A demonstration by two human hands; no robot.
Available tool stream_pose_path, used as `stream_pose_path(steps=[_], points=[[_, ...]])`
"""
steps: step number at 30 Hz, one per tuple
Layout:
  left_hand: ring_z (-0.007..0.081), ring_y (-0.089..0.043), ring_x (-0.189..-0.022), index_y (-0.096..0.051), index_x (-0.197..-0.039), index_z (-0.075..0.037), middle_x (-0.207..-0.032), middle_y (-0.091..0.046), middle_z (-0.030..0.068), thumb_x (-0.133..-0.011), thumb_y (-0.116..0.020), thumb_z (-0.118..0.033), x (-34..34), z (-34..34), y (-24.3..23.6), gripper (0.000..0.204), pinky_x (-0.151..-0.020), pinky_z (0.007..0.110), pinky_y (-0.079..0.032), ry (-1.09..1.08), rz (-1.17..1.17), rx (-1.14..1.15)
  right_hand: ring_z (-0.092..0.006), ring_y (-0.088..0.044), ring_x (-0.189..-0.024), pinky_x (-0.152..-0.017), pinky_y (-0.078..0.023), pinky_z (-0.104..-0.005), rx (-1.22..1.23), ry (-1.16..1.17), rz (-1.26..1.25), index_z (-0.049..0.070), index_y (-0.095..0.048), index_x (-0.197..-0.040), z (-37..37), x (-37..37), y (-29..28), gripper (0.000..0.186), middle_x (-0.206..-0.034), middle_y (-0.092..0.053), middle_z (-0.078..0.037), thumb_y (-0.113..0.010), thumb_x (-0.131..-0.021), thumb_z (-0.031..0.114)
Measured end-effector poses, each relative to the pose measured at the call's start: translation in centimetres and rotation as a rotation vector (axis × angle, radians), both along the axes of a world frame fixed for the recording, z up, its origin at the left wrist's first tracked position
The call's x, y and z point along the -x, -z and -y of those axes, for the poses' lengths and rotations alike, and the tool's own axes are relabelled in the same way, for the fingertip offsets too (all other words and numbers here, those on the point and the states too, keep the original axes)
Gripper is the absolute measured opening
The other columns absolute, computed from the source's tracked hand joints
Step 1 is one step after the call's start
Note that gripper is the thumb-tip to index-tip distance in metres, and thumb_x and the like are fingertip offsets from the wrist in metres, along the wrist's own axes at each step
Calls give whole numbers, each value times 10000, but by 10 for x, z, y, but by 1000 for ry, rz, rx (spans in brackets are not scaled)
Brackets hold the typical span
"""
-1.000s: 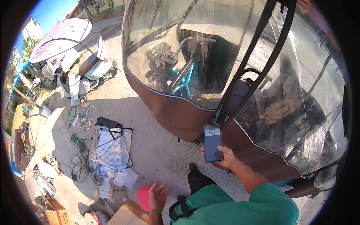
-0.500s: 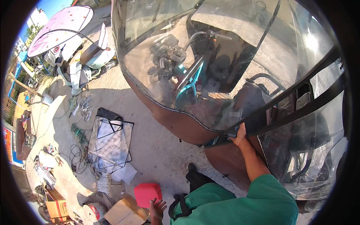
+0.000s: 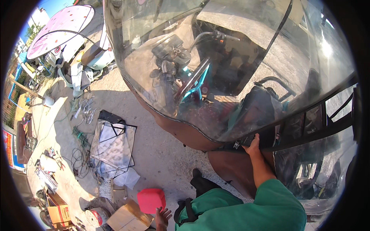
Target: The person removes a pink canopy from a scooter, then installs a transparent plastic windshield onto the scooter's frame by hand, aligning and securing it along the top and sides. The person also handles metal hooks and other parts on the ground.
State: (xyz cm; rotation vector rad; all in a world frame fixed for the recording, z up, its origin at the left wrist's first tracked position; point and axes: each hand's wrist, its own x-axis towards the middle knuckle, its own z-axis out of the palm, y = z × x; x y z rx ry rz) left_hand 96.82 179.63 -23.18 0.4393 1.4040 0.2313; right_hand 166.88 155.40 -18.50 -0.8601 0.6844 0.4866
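My right hand (image 3: 252, 145) grips the dark edge band (image 3: 266, 135) of a door in a clear plastic vehicle cover (image 3: 154, 98). Its fingers curl over the band, and the fingertips are partly hidden. The cover has a brown fabric skirt (image 3: 231, 163) along its lower part. Through the plastic show handlebars (image 3: 208, 36) and a turquoise frame tube (image 3: 198, 86). Low in the view, my left hand (image 3: 163, 217) hangs with fingers apart, holding nothing, beside a red plastic container (image 3: 151, 200).
A flattened cardboard box (image 3: 129, 217), a bucket (image 3: 94, 217) and quilted sheeting with black rods (image 3: 113, 144) lie on the left ground. Green cord (image 3: 80, 134) and wires are beyond. A scooter (image 3: 92, 57) under a pink canopy (image 3: 61, 27) stands far left.
My right hand has shifted slightly to the right and down with the door's edge band. The clear plastic above has moved, and the gap at the right looks different. My left hand has barely moved.
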Motion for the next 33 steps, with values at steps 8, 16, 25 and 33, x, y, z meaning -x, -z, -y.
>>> stream_pose_path(steps=[8,16,25,33], points=[[385,-683,-1183,-351,-1608,-61,-1387,-615,226,-1046,-503,-660,-12,-11,-14,836,-924,516,-564,17,-24,2,-309,-505,-1375,-1128,-397,-552,188,-6,-113,239,-474,-1558,17,-3,31,742,-1564,-499,-32,-395,-1006,728],[346,-699,-1154,-376,-1584,-54,-1364,-630,208,-1067,-498,-595,7,-7,-44,759,-908,490,-572,-113,-47,8,-311,-370,-1484,-1178,-311,-565,248,-40,-22,270,-320,-1652,39,-4,51,920,-1678,-355,-19,-492,-913,789],[393,-679,-1161,-398,-1565,-70,-1365,-636,223,-1054,-534,-566,94,49,-24,725,-958,536,-545,-281,-124,93,-343,-512,-1399,-1146,-413,-570,280,-33,-69,146,-485,-1569,11,24,7,826,-1531,-560,-90,-450,-975,720],[415,-639,-1187,-428,-1556,-61,-1449,-588,225,-1020,-569,-595,158,8,47,769,-1033,602,-502,-171,-172,160,-352,-535,-1368,-1132,-430,-568,472,-190,45,135,-487,-1564,-75,93,-73,802,-1518,-569,-103,-442,-992,695]])
